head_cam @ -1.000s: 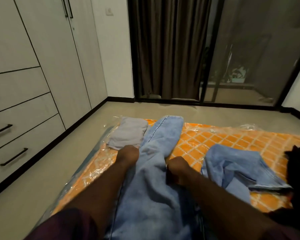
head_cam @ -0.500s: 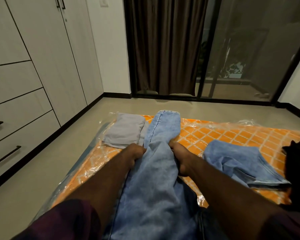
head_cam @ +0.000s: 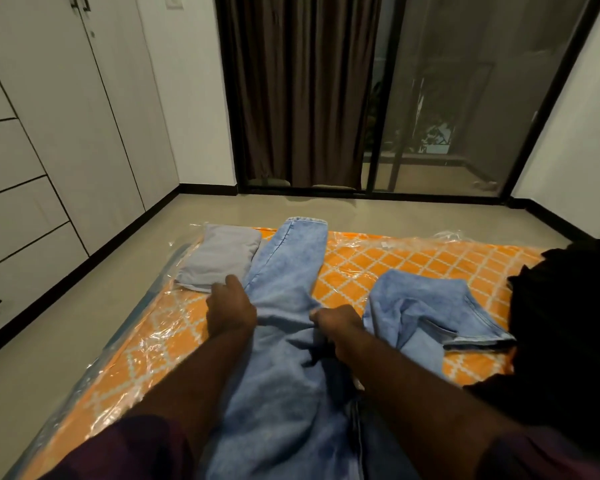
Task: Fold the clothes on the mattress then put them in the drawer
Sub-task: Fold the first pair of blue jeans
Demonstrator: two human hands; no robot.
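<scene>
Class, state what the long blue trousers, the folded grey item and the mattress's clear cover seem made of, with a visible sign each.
The blue trousers: probably matt denim; faded mottled weave, stitched hem. The folded grey item: soft matt fabric, perhaps cotton; rounded folds. The clear cover: thin glossy plastic film; wrinkles, glare, orange pattern visible beneath.
</scene>
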